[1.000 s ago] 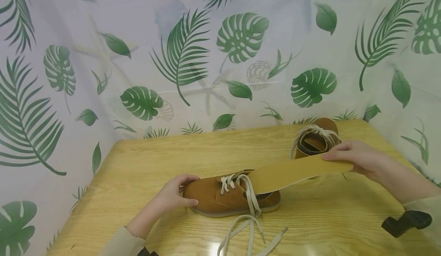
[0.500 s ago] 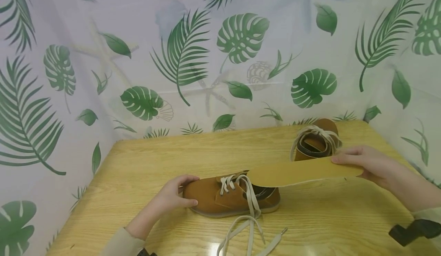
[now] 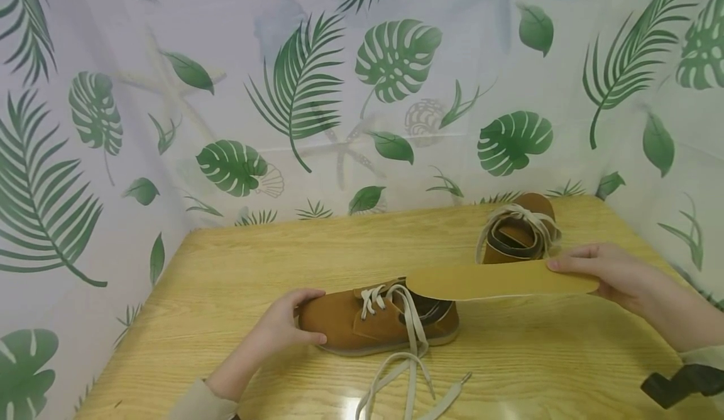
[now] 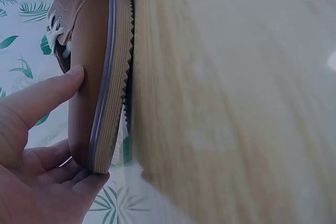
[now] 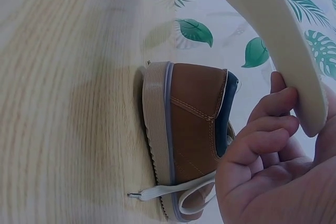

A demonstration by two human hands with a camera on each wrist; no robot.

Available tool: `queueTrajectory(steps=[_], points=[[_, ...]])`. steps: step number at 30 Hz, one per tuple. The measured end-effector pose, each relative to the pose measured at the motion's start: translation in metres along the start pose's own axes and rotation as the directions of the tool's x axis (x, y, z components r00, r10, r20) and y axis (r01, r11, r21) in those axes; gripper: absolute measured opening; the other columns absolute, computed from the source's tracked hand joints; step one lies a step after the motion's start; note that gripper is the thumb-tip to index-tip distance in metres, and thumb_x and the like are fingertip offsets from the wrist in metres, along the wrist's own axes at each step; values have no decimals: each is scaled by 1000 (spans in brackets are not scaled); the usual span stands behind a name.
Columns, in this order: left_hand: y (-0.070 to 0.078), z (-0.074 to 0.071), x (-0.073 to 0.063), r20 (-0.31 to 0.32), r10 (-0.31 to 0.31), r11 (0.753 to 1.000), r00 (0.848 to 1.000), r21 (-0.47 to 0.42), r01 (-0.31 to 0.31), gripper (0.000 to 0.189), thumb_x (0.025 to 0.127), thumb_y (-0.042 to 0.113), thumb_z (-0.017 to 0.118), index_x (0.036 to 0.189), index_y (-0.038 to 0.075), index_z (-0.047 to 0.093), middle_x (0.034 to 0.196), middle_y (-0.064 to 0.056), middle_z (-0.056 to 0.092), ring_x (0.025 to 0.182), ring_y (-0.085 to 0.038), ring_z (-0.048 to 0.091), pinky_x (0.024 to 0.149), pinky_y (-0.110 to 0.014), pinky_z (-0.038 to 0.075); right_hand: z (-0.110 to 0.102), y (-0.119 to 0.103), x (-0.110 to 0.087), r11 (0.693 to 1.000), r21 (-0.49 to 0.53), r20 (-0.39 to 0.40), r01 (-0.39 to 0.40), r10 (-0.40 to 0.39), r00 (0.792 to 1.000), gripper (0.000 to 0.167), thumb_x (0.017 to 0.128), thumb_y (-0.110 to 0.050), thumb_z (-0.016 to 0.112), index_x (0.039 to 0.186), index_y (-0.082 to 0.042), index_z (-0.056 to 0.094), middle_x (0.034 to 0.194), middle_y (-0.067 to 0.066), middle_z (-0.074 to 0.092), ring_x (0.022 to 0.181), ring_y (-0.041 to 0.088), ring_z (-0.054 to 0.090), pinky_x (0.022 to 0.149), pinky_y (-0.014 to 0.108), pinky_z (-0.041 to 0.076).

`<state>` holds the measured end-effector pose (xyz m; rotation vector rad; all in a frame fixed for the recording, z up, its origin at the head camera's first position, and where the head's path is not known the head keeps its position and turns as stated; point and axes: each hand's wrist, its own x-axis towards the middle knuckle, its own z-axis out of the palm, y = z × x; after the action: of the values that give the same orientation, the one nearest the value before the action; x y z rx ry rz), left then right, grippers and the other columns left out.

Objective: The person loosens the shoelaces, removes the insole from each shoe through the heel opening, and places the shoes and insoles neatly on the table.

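Observation:
My left hand [image 3: 283, 326] grips the toe of a brown lace-up shoe [image 3: 345, 322], thumb on the near side and fingers around the front. In the left wrist view, the thumb presses the upper just above the ridged sole [image 4: 113, 87]. My right hand [image 3: 611, 278] pinches one end of a tan insole [image 3: 498, 280], thumb on top. The insole stretches level to the left, its free end overlapping the shoe's dark opening in the head view. Its underside looks white in the right wrist view. Loose pale laces [image 3: 410, 370] trail from the shoe towards the front.
A second brown shoe [image 3: 523, 225], its laces tied in a bow, stands behind the insole at the back right of the wooden table [image 3: 254, 256]. A leaf-printed cloth [image 3: 339, 93] hangs around the back and sides.
My right hand has drawn slightly right with the insole. Its left end has risen from inside the shoe's opening, and the insole has tipped from slanted to level. The left hand has barely moved.

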<state>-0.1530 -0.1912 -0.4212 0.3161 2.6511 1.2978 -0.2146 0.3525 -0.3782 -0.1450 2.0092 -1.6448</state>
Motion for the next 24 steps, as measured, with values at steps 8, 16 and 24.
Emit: queueTrajectory(steps=[8, 16, 24], points=[[3, -1, 2, -12, -27, 999, 1000, 20, 27, 74, 79, 3, 92, 145, 2, 60, 149, -19, 61, 143, -48, 52, 123, -63, 42, 0, 4, 1, 1000, 10, -6, -4, 4, 1000, 33, 110, -15, 57, 95, -29, 83, 95, -9, 81, 85, 9, 78, 78, 29, 67], [7, -4, 4, -27, -33, 998, 999, 58, 34, 75, 80, 1, 91, 148, 1, 58, 153, -21, 58, 147, -49, 49, 123, -61, 42, 0, 7, 2, 999, -24, -25, -27, 27, 999, 31, 110, -19, 59, 95, -34, 82, 95, -12, 81, 86, 7, 78, 79, 28, 66], [9, 4, -5, -150, -24, 982, 988, 180, 51, 71, 79, 7, 94, 142, 2, 63, 146, -16, 65, 140, -43, 57, 119, -57, 48, 1, 8, 1, 999, -12, -27, -38, 38, 999, 29, 109, -20, 60, 95, -33, 82, 94, -12, 81, 86, 7, 78, 80, 29, 67]])
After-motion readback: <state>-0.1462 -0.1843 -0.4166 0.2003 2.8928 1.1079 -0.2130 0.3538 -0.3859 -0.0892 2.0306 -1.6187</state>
